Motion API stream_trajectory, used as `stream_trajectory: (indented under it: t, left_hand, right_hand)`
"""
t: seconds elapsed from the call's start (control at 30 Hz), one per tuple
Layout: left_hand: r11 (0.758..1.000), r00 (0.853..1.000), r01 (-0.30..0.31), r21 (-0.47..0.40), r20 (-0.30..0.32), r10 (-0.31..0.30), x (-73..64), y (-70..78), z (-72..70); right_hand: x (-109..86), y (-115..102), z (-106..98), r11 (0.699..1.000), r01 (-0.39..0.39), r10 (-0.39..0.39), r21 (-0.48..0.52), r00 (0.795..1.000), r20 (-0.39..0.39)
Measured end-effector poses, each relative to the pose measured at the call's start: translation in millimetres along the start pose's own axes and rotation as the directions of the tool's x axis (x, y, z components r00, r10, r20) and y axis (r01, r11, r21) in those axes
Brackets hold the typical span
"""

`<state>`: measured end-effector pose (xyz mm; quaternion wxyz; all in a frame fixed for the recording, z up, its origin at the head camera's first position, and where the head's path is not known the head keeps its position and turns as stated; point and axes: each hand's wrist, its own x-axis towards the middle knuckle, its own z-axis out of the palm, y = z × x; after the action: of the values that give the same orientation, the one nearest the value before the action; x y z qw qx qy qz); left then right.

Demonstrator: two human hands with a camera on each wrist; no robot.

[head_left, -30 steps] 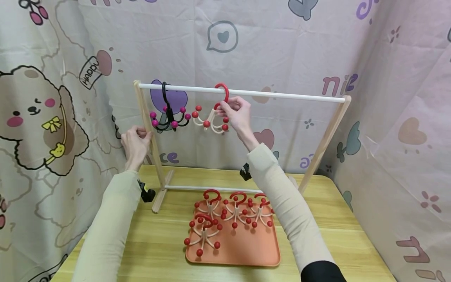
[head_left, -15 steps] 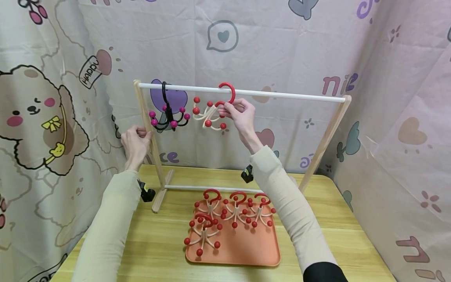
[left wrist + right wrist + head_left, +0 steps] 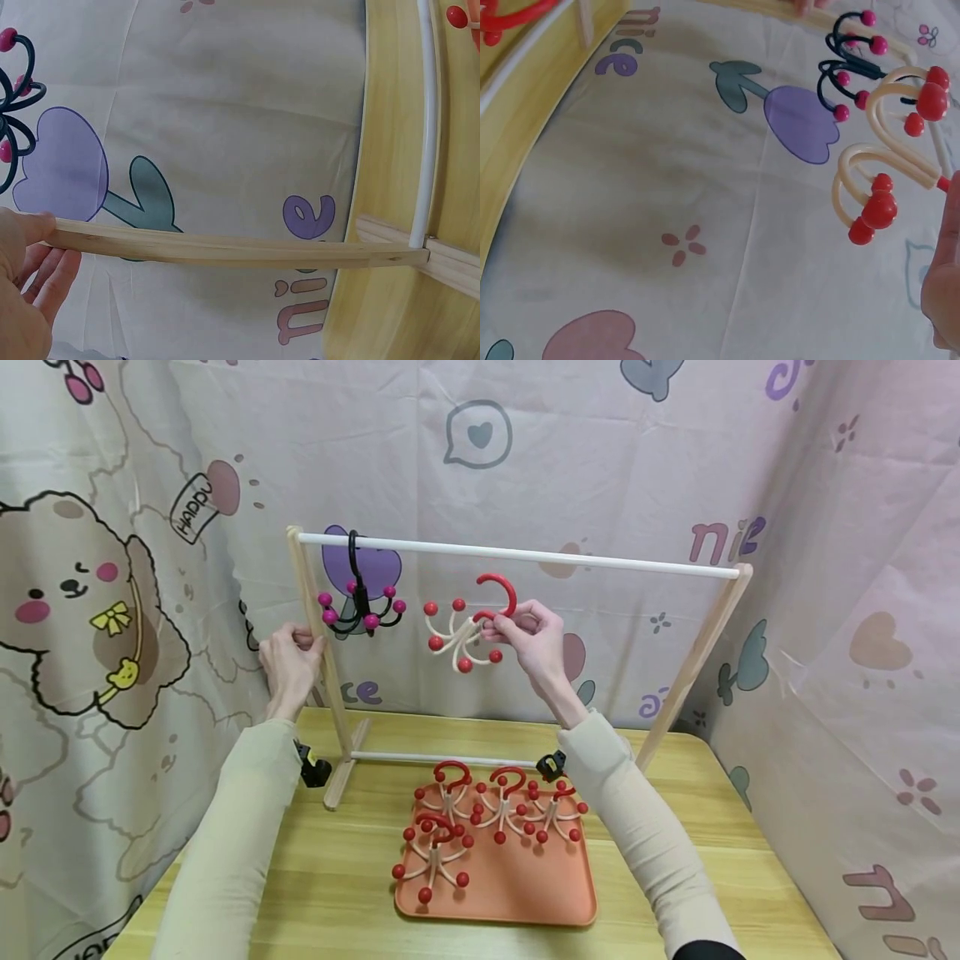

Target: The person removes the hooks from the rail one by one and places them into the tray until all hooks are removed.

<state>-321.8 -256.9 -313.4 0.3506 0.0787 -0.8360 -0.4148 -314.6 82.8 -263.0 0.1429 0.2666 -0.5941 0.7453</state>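
My right hand [image 3: 538, 643] pinches the base of a red hook on a cream multi-arm hanger [image 3: 465, 635] with red ball tips. The hook's curve is in the air, below the rack's white top rail [image 3: 570, 559]. In the right wrist view, the hanger's cream arms [image 3: 911, 166] point away from the fingers. My left hand [image 3: 288, 662] grips the rack's left wooden post [image 3: 330, 689] with thumb and fingers; the left wrist view shows the fingertips around the post [image 3: 225, 249]. A black hanger [image 3: 362, 604] with magenta balls hangs from the rail's left end.
An orange tray [image 3: 525, 893] lies on the wooden table [image 3: 330, 860] in front of the rack. Several red-hooked cream hangers [image 3: 433, 858] stand on it, toward its back and left. The rack's lower white bar [image 3: 442, 759] runs behind the tray. Printed curtains [image 3: 600, 477] surround the table.
The red hook was up at the top rail a second ago. My right hand has since brought the hanger right and down, below the rail. My left hand stays on the post.
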Motion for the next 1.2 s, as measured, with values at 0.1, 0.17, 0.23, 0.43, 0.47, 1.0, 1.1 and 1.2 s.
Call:
stream_trajectory:
  t: [0.1, 0.17, 0.23, 0.43, 0.47, 1.0, 1.1, 1.2]
  left_hand:
    - [1.0, 1.0, -0.009, 0.003, -0.007, 0.009, 0.7, 0.7, 0.6]
    - [1.0, 1.0, -0.009, 0.003, -0.012, 0.009, 1.0, 1.1, 0.6]
    - [1.0, 1.0, -0.007, 0.005, -0.014, 0.007, 1.4, 1.4, 0.6]
    - [1.0, 1.0, -0.004, 0.016, -0.018, 0.004, 1.3, 0.6, 1.3]
    - [1.0, 1.0, -0.004, 0.015, -0.019, 0.004, 1.3, 0.4, 1.5]
    - [1.0, 0.999, 0.0, 0.007, -0.034, 0.0, 1.2, -1.1, 1.8]
    - [1.0, 0.999, -0.002, 0.002, -0.038, 0.002, 0.9, -1.1, 1.9]
    - [1.0, 0.999, -0.006, 0.002, -0.04, 0.006, 1.2, -1.3, 2.2]
  right_hand:
    - [-15.2, 2.8, -8.9, 1.0, 0.002, -0.001, -0.025, 1.0, 0.029]
    - [-26.0, 5.4, -15.9, 0.999, 0.004, -0.002, -0.044, 0.998, 0.056]
    - [-36.9, 8.2, -23.0, 0.999, -0.005, 0.009, -0.052, 0.997, 0.078]
    - [-73.2, 21.7, -43.7, 0.998, -0.062, 0.066, -0.033, 0.985, 0.156]
    - [-79.8, 24.6, -47.1, 0.997, -0.065, 0.071, -0.036, 0.983, 0.171]
    - [-161.5, 63.4, -83.5, 0.983, -0.115, 0.166, -0.141, 0.883, 0.44]
    - [-171.0, 67.2, -85.5, 0.973, -0.163, 0.223, -0.165, 0.859, 0.461]
    - [-178.8, 71.6, -87.0, 0.964, -0.199, 0.26, -0.176, 0.838, 0.479]
